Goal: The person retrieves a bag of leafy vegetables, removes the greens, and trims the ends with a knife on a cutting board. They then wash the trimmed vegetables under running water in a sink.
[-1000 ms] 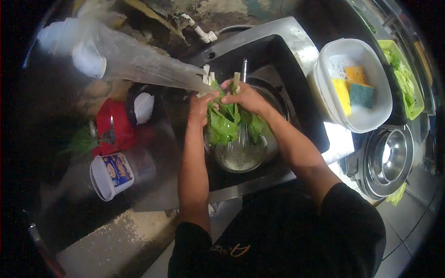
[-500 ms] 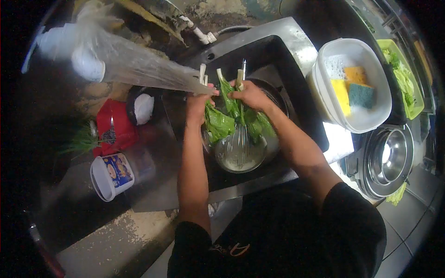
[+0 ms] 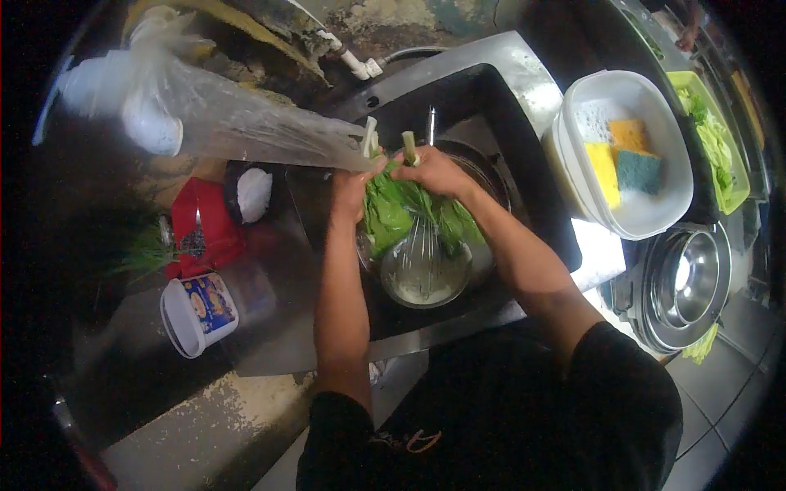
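Note:
Over the dark sink (image 3: 524, 188), both hands are closed around stalks of leafy greens (image 3: 386, 211), pale stem ends up and leaves hanging down. My left hand (image 3: 352, 190) grips the left bunch, beside the lower end of a clear plastic bag (image 3: 246, 123) that hangs from a pale blue pipe. Stalks on the right are in my right hand (image 3: 435, 172), close beside the left one. Below the leaves, a wire whisk (image 3: 422, 255) stands in a glass bowl (image 3: 426, 299) with whitish liquid. Part of a round pan (image 3: 491, 176) shows behind my right hand.
White tubs (image 3: 602, 94) with sponges (image 3: 634, 168) sit right of the sink. Steel bowls (image 3: 696, 278) and a green basket (image 3: 741, 184) of lettuce are farther right. At left are a red bag (image 3: 214, 225), a plastic tub (image 3: 184, 323) and a white bundle (image 3: 255, 194).
The stalk that stood between my hands has been gathered in with the others. My hands have come closer together, and the leaves hang closer together.

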A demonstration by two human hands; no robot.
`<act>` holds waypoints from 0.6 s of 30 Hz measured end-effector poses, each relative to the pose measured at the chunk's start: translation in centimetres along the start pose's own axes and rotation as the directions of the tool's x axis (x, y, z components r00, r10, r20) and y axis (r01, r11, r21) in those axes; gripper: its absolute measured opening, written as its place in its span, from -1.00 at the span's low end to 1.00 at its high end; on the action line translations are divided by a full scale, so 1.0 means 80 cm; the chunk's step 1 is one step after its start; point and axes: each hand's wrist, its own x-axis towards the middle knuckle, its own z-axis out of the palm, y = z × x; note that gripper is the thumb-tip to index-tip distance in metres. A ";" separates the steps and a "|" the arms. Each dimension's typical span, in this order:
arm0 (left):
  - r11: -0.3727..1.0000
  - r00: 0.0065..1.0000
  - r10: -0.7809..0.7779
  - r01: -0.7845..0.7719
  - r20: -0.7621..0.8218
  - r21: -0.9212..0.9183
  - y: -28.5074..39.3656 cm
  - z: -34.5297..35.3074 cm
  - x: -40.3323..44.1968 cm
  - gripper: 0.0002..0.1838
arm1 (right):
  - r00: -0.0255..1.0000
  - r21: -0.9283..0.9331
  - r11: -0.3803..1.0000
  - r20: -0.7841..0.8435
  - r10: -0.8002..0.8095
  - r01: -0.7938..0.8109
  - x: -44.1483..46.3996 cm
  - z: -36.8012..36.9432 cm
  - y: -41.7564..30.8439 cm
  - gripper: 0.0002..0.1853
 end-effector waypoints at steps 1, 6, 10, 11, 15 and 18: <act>0.998 0.999 0.003 -0.001 -0.034 0.067 -0.004 -0.007 0.005 -0.67 | 0.999 -0.040 0.999 0.034 0.004 -0.003 0.001 0.002 -0.002 -0.78; 0.997 0.980 0.070 -0.066 -0.189 0.026 -0.021 -0.028 0.015 -0.64 | 1.000 -0.040 0.999 -0.010 -0.011 0.011 0.020 0.022 -0.003 -0.67; 0.864 0.989 0.139 -0.095 -0.052 0.495 -0.023 -0.033 0.012 -0.62 | 0.963 -0.264 0.927 0.047 -0.264 0.267 0.039 0.033 0.016 -0.64; 0.864 0.985 0.166 -0.127 -0.037 0.487 -0.009 -0.024 0.007 -0.62 | 0.947 -0.309 0.895 0.085 -0.311 0.321 0.040 0.034 0.014 -0.63; 0.810 0.992 0.094 -0.124 0.082 0.573 0.010 -0.016 0.011 -0.67 | 0.963 -0.332 0.943 0.253 0.097 -0.008 0.026 0.009 -0.020 -0.61; 0.867 0.997 0.042 -0.072 0.071 0.493 0.006 -0.004 0.012 -0.73 | 0.933 -0.303 0.942 0.276 0.228 -0.141 0.018 0.000 -0.019 -0.62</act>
